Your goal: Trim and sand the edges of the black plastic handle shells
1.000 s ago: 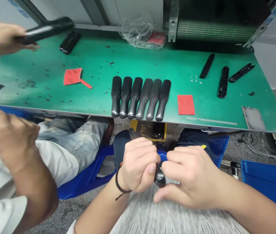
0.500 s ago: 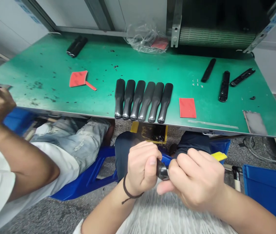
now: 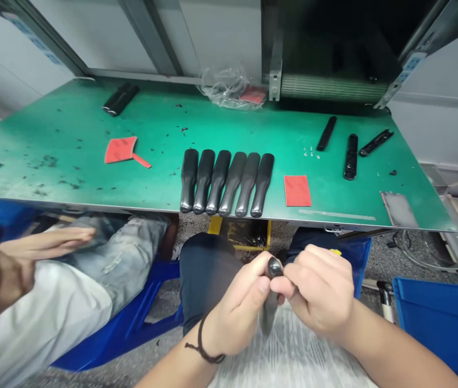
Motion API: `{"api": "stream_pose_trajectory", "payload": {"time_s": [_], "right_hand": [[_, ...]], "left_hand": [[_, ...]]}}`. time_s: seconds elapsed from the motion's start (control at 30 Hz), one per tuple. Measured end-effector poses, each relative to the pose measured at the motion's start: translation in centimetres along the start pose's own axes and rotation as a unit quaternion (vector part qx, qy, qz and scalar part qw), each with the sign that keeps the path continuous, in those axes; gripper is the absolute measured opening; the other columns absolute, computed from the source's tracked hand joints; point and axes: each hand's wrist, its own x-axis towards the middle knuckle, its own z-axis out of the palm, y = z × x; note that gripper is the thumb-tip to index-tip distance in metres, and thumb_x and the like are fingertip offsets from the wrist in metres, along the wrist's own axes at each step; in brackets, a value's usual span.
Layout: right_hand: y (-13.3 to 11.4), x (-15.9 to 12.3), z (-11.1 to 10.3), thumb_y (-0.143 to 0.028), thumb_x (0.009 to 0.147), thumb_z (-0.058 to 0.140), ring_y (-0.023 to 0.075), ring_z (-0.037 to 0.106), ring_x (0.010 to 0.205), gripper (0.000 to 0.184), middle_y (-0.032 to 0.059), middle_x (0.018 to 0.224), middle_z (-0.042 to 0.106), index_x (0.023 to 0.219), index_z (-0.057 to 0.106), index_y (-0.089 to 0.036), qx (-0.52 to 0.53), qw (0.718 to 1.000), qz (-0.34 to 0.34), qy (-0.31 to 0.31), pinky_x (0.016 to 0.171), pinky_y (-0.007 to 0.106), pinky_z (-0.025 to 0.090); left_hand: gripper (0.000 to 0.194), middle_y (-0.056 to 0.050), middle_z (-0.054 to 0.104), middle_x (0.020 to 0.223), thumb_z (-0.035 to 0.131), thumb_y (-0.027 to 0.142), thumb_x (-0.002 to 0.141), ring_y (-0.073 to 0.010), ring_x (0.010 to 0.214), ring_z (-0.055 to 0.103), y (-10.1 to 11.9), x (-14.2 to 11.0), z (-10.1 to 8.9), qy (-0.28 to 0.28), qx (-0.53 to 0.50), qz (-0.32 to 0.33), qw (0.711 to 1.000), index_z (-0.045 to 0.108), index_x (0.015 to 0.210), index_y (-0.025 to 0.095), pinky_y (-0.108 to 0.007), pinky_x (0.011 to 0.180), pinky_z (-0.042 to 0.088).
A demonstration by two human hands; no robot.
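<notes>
My left hand (image 3: 241, 303) and my right hand (image 3: 321, 291) meet over my lap, below the table's front edge. Both are closed round one black plastic handle piece (image 3: 272, 280), held nearly upright with its rounded end showing between my fingers. A bit of something yellow (image 3: 336, 251) peeks out behind my right hand. On the green table (image 3: 91, 140) straight ahead lies a row of several matching black handle pieces (image 3: 225, 181), side by side, ends at the front edge.
A red sanding sheet (image 3: 297, 190) lies right of the row, another red sheet (image 3: 121, 149) to the left. Black strips (image 3: 350, 156) lie at the right, a plastic bag (image 3: 229, 86) at the back. A co-worker's hands (image 3: 46, 243) are at the left. Blue bins (image 3: 439, 318) stand on the floor.
The handle piece in my hands has turned from lying level to nearly upright. The co-worker's hands dropped from the tabletop to below its edge. The view shifted down a little.
</notes>
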Motion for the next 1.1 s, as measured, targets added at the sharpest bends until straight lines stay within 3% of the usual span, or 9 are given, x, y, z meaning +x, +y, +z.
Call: {"api": "stream_pose_trajectory", "payload": {"time_s": [0.07, 0.13, 0.23, 0.37, 0.53, 0.7, 1.1], "right_hand": [[0.3, 0.3, -0.4, -0.017, 0.107, 0.056, 0.0131, 0.048, 0.060, 0.016, -0.0017, 0.068, 0.061, 0.092, 0.060, -0.021, 0.083, 0.996, 0.039, -0.013, 0.058, 0.030, 0.039], [0.8, 0.5, -1.0, -0.011, 0.104, 0.055, 0.0124, 0.052, 0.065, 0.011, -0.0012, 0.077, 0.063, 0.101, 0.060, -0.021, 0.131, 0.988, 0.078, -0.024, 0.060, 0.027, 0.042], [1.4, 0.9, -1.9, -0.023, 0.106, 0.058, 0.0147, 0.053, 0.071, 0.007, 0.0025, 0.085, 0.063, 0.108, 0.062, -0.017, 0.088, 0.991, 0.070, -0.068, 0.064, 0.030, 0.043], [1.8, 1.5, -2.3, -0.062, 0.109, 0.048, 0.0159, 0.044, 0.065, 0.054, 0.0018, 0.074, 0.056, 0.089, 0.065, -0.016, -0.007, 0.990, 0.026, -0.138, 0.061, 0.033, 0.034], [1.5, 2.6, -1.8, -0.078, 0.104, 0.042, 0.0127, 0.037, 0.061, 0.071, -0.0025, 0.067, 0.046, 0.073, 0.060, -0.017, -0.027, 0.989, 0.024, -0.145, 0.058, 0.031, 0.026], [1.2, 3.1, -1.7, -0.075, 0.105, 0.044, 0.0117, 0.033, 0.060, 0.069, -0.0035, 0.064, 0.044, 0.067, 0.053, -0.018, -0.021, 0.986, 0.018, -0.165, 0.057, 0.030, 0.022], [0.4, 3.1, -1.8, -0.064, 0.111, 0.038, 0.0165, 0.032, 0.062, 0.068, 0.0004, 0.064, 0.046, 0.065, 0.058, -0.019, -0.156, 0.979, -0.040, -0.128, 0.059, 0.034, 0.023]], "left_hand": [[0.039, -0.003, 0.061, 0.079, 0.044, 0.058, 0.110, -0.0158, 0.063, 0.056, -0.5, -0.1, 0.2, -0.004, -0.076, -0.015, 0.997, 0.057, 0.104, 0.022, -0.028, 0.057, 0.044], [0.039, -0.001, 0.062, 0.069, 0.046, 0.059, 0.109, -0.0145, 0.052, 0.054, -0.9, -0.2, 0.4, 0.028, -0.104, -0.011, 0.994, 0.058, 0.110, 0.022, -0.025, 0.049, 0.041], [0.042, 0.003, 0.055, 0.056, 0.044, 0.058, 0.111, -0.0133, 0.042, 0.046, -1.1, -0.2, 0.3, 0.081, -0.083, -0.011, 0.993, 0.061, 0.112, 0.020, -0.025, 0.044, 0.035], [0.047, 0.001, 0.052, 0.064, 0.049, 0.060, 0.108, -0.0129, 0.052, 0.041, -0.5, 0.1, 0.0, 0.100, -0.013, -0.003, 0.995, 0.068, 0.103, 0.018, -0.028, 0.052, 0.035], [0.052, 0.000, 0.049, 0.071, 0.048, 0.064, 0.107, -0.0145, 0.065, 0.041, 0.7, 0.3, 0.0, 0.082, 0.032, 0.021, 0.996, 0.063, 0.085, 0.018, -0.029, 0.064, 0.037], [0.050, 0.001, 0.047, 0.072, 0.045, 0.059, 0.110, -0.0138, 0.064, 0.040, 0.8, 0.1, 0.0, 0.050, 0.023, 0.037, 0.998, 0.058, 0.082, 0.019, -0.029, 0.064, 0.036], [0.044, 0.000, 0.053, 0.076, 0.046, 0.053, 0.112, -0.0143, 0.068, 0.043, 0.6, 0.0, 0.2, 0.082, 0.017, 0.040, 0.996, 0.064, 0.089, 0.019, -0.028, 0.065, 0.037]]}}
